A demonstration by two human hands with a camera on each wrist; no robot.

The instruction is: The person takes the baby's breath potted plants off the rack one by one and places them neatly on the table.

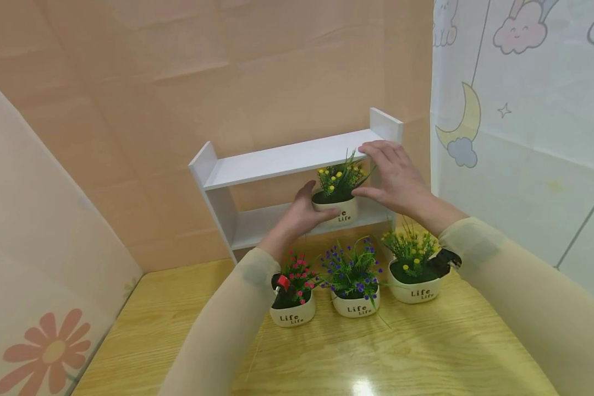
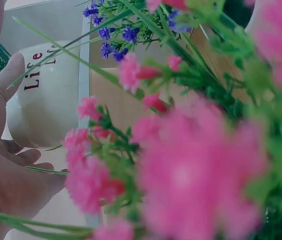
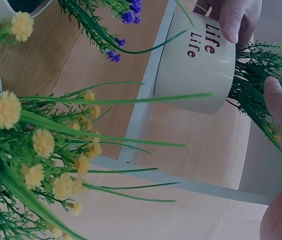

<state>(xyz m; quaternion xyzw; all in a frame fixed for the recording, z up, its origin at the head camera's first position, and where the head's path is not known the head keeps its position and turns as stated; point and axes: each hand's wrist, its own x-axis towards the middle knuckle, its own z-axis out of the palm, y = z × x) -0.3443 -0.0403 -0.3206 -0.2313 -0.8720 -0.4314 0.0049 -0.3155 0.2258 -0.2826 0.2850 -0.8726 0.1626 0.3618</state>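
Note:
On the lower board of a white shelf [image 1: 257, 224] is a cream pot [image 1: 347, 212] marked "Life", holding a plant with yellow flowers [image 1: 333, 179]. My left hand [image 1: 304, 212] grips this pot from its left side, thumb across the front and fingers round the far side, as the left wrist view of the pot [image 2: 46, 100] also shows. My right hand [image 1: 396, 176] is at the plant's right, fingers extended by the upper board's edge and thumb beside the leaves. In the right wrist view the right thumb [image 3: 275, 97] overlaps the greenery.
In front of the shelf, on the wooden table [image 1: 326, 357], stand three similar pots: one with pink flowers [image 1: 293, 316], one with purple flowers [image 1: 355, 307] and one with yellow flowers [image 1: 414, 291]. The upper board [image 1: 292, 157] passes close above the shelved plant. Printed cloth walls flank the table.

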